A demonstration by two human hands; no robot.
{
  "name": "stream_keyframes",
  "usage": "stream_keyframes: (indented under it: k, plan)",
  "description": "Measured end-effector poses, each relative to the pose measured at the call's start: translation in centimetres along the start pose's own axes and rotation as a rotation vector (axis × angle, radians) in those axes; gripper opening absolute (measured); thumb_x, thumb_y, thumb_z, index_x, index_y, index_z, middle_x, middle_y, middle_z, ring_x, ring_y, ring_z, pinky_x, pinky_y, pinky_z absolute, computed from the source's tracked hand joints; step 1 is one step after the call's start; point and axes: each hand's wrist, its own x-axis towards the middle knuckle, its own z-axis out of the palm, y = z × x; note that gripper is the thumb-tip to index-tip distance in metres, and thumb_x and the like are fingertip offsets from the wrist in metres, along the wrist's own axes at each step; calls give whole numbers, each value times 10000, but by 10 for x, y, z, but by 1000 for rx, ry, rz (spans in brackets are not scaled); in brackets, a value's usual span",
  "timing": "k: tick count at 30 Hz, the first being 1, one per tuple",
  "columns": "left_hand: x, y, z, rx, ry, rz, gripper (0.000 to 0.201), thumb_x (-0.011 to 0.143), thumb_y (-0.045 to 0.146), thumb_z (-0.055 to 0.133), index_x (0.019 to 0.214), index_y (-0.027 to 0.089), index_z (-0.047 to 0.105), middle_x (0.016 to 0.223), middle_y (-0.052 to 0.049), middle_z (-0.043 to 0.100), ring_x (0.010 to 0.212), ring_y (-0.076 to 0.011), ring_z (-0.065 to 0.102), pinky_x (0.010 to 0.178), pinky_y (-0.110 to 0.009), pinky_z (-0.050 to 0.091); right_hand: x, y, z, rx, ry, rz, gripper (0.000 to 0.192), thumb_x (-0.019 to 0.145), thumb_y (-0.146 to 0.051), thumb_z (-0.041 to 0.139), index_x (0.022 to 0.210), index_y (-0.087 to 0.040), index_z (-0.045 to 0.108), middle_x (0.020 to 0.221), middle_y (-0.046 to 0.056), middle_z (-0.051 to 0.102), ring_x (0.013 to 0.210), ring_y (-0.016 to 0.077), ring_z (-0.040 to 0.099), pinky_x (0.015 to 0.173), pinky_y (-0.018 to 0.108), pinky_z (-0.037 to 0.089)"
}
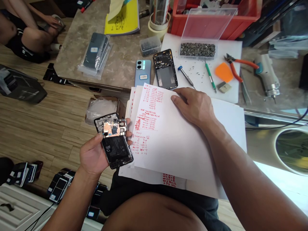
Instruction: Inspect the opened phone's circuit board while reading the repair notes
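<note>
The left hand [93,155] holds an opened black smartphone with its back cover off [113,140], circuit board and black battery facing up; the fingers are clamped around its edges, thumb on the near side and fingertips curling over the far side. The phone sits at about eight o'clock in the view, above the person's lap and touching the left edge of the paper stack.

The right hand [194,106] lies flat on a stack of white paper sheets covered in red handwritten notes [168,134], fingers together and stretched toward ten o'clock, thumb pressing the top sheet near its upper edge. The stack rests across the person's knees, near the centre.

At twelve o'clock, on the stone-patterned table [120,64], lie a light blue phone face down [143,72] and, just beside it, an empty black phone frame [166,69]. Toward one o'clock, on a white mat [231,93], sit a clear plastic tray of small screws [197,50], a blue-capped screwdriver [185,76], a green-handled screwdriver [210,76], an orange plastic pick [224,72] and orange-handled cutters [237,69].

The step in hand looks like checking the stripped phone against the written list: one hand presents the device, the other steadies the page. The next move probably calls for keeping a firm hold on the phone's edges, away from the bare board, while a fingertip finds the matching line.
</note>
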Motion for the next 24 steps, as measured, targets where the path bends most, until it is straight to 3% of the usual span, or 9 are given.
stream_keyframes:
  k: [9, 13, 24]
  plan:
    - [0, 0, 0, -26, -2, -6, 409, 919, 359, 812, 1298, 206, 813, 1517, -117, 737, 1179, -314, 811, 1045, -450, 677, 1, -2, 0, -5, -15, 26, 469, 1039, -491, 505, 1342, -289, 800, 1203, 123, 837, 1107, 428, 764, 875, 555, 568]
    - [-1, 0, 0, -15, -6, 3, 490, 911, 359, 820, 1369, 189, 786, 1528, -124, 728, 1172, -311, 811, 1031, -441, 683, 1, -2, 0, -14, -19, 27, 464, 1044, -492, 509, 1348, -291, 795, 1214, 118, 834, 1125, 422, 763, 885, 543, 568]
    - [1, 0, -1, -52, -23, -20, 452, 923, 354, 801, 1352, 214, 786, 1507, -137, 739, 1188, -308, 802, 1050, -441, 669, 0, -2, 0, -7, -3, 17, 473, 1035, -497, 504, 1345, -294, 799, 1207, 107, 843, 1098, 418, 767, 864, 535, 570]
